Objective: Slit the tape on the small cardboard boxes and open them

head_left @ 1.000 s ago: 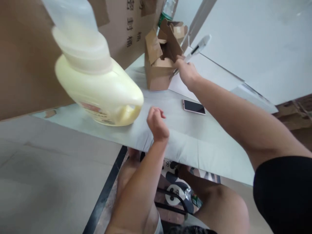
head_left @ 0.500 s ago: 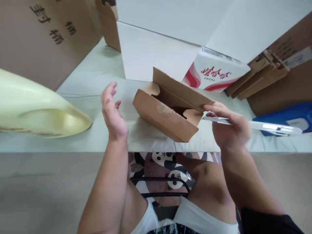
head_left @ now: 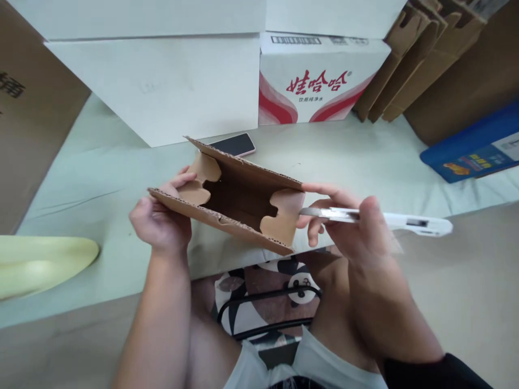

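A small brown cardboard box (head_left: 243, 229) with its top flaps raised is between my hands at the table's front edge. My left hand (head_left: 162, 224) is closed on its left end, with fingers at the side flap. My right hand (head_left: 360, 235) grips a white utility knife (head_left: 425, 224) with its blade out, pointing left at the box's right end. The right index finger reaches to the box's upper right corner. Inside, the box is dark and I see no contents.
Behind the box lie a phone (head_left: 237, 145), a large white carton (head_left: 182, 92) and a white-and-red carton (head_left: 320, 89). Folded cardboard pieces (head_left: 399, 65) and a blue package (head_left: 474, 148) stand at right. A pale yellow rounded object (head_left: 44, 265) sits at left on the table.
My left hand has moved from open in the air onto the box's left end. The box has shifted left in view and tipped its opening toward me. The phone has come into view.
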A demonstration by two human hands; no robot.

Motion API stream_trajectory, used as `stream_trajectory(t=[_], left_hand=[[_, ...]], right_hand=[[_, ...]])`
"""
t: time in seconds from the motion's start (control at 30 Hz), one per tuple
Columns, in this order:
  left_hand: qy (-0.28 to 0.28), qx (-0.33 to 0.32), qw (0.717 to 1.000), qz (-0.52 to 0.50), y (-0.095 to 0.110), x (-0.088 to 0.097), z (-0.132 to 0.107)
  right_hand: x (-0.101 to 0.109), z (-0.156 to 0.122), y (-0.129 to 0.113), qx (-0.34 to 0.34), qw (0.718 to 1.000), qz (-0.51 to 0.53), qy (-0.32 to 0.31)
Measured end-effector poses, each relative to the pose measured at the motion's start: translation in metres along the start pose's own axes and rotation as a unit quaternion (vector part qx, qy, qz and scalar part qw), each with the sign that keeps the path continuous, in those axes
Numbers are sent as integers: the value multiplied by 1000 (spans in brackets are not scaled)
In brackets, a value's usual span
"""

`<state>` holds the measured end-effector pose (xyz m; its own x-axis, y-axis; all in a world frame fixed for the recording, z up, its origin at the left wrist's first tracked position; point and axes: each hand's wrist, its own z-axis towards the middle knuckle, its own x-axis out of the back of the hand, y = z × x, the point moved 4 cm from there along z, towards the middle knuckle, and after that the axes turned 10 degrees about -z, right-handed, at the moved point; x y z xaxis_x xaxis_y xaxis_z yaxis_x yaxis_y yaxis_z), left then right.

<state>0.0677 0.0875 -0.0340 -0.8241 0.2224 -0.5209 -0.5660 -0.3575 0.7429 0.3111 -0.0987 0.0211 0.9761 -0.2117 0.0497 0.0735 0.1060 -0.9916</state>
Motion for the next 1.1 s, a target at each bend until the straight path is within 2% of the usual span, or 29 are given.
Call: stream_trajectory(t=[0.17, 0.3, 0.47, 0.6, 0.63, 0.67, 0.73, 0.77, 0.8, 0.83, 0.9, 0.97, 1.03, 1.1], left_hand=[[44, -8, 997, 58, 12, -10, 1], [23, 14, 997, 66, 15, -11, 1], [0, 25, 998, 57, 14, -10, 1], [-11, 44, 997, 69, 16, -15, -3], [-15, 54, 996, 71, 16, -16, -5], [-16, 61, 995, 75, 15, -16, -7], [-11, 61, 995, 83, 14, -13, -11], [-8, 54, 995, 87, 13, -10, -13], [-9, 46, 994, 95, 12, -8, -14], [-11, 39, 994, 106, 10, -5, -15], [-22, 14, 990, 138, 6, 0, -14], [-40, -32, 981, 185, 6, 3, -13], [-76, -88, 960, 254, 9, 1, -13], [-133, -142, 922, 335, 14, -5, -15]], right_hand=[[-9, -4, -5, 68, 992, -108, -16], [-20, -6, -18, 149, 971, -180, -60], [-19, -14, -26, 122, 982, -134, -48], [-27, -18, -31, 154, 953, -242, -103], [-26, -19, -32, 163, 950, -250, -94], [-23, -20, -33, 177, 953, -241, -56], [-10, -22, -34, 193, 958, -196, 79], [-2, -23, -32, 189, 956, -167, 147], [2, -22, -27, 179, 956, -138, 186], [3, -19, -20, 161, 963, -109, 185], [-4, -11, -2, 122, 985, -52, 114], [-13, -5, 15, 116, 991, -25, 65], [-19, -3, 29, 123, 990, -41, 63], [-23, -3, 36, 131, 988, -57, 61]])
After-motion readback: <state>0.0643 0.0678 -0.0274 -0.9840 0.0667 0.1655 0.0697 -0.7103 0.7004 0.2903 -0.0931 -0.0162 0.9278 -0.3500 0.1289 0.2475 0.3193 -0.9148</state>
